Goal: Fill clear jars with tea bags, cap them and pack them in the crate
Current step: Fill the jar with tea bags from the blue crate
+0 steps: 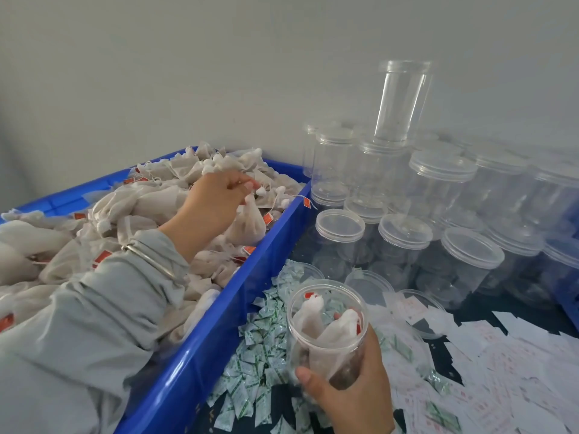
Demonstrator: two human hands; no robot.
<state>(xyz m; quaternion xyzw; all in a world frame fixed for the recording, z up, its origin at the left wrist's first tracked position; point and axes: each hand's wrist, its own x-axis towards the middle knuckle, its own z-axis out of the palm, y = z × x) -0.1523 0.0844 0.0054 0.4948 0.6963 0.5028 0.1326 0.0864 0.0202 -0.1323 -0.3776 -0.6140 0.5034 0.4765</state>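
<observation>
Clear round plastic jar (327, 333), lidless, partly filled with white mesh tea bags, sits in my right hand (351, 393), fingers wrapped round lower wall. Long axis near upright, mouth up, tipped slightly toward blue plastic bin (250, 277). Left hand (219, 195) pinches one tea bag (249, 223) by knotted top. I judge: lift clear of strings, drop bottom-first.

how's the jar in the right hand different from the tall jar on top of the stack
The held jar is open and has tea bags inside; the tall jar is capped and empty. The held jar tilts in the right hand; the tall jar stands on other jars. Both are clear plastic.
</observation>
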